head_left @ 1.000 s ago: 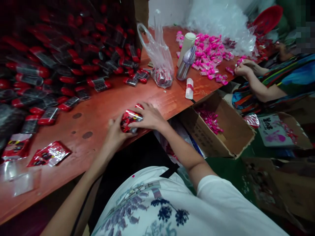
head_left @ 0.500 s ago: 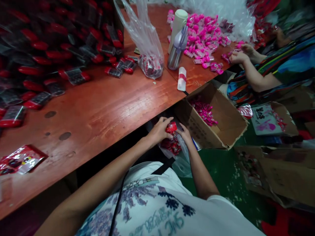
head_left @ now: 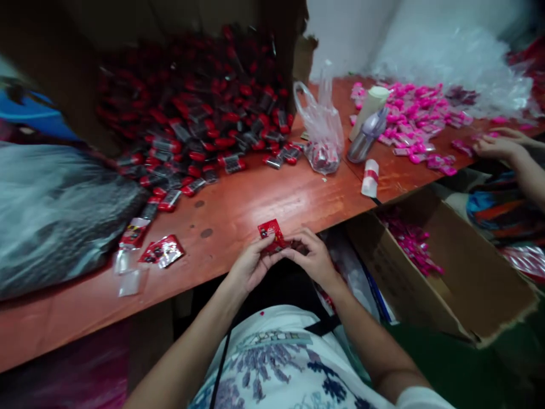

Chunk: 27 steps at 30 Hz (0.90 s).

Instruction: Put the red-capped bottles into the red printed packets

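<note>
While my left hand (head_left: pixel 250 267) pinches a glossy, square-cornered red packet (head_left: pixel 268 229), my right hand (head_left: pixel 315 258) curls at its edge, grip unclear from afar. Red-ended cylinders (head_left: pixel 200 128) heap the smooth table (head_left: pixel 242 196).

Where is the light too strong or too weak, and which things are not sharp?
All in the head view: glare whitens part of the table; the heap of red items darkens toward its back; the clear plastic pile looks hazy; print on the red packet is too blurred to read.
</note>
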{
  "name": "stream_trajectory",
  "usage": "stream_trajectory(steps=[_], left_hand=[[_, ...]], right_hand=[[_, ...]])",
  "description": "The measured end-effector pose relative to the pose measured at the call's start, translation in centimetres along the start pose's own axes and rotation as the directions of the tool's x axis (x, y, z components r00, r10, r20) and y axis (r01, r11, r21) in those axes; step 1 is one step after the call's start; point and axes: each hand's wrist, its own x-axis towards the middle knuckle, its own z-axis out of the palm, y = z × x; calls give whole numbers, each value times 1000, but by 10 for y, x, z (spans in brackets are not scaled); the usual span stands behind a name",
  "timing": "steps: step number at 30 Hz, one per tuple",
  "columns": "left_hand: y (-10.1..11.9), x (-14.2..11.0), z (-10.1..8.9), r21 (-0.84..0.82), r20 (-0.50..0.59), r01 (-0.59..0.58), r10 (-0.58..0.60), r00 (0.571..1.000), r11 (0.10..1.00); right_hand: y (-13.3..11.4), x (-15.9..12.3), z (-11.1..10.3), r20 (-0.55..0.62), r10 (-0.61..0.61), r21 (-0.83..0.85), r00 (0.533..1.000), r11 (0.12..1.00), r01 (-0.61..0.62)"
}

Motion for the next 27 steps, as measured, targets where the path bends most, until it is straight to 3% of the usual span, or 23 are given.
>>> stream_trajectory(steps=[4,9,14,19,24,27], left_hand=[[18,-16,-30,-91,-30,-120,118,993,989],[35,-29,-65,-109,-218,-306,277,936,946],[36,-35,-76,-186,-182,-296,263,947,937],[36,-29,-74,-266,-114,-400,384,916,877],[51,-20,-79,-248,-301,-504,429,852,827],[62,-21,-84,-221,-398,-542,432,809,811]], right_hand=[[-7,24,36,12,5,20,1000,1000,-5],[-11,53,70,-14,206,305,978,933,-192],[-6,69,106,-12,269,408,963,881,-241],[-8,66,137,-52,221,321,974,927,-193],[-6,70,148,5,89,162,996,983,-89],[2,103,143,113,-74,-161,991,983,92]])
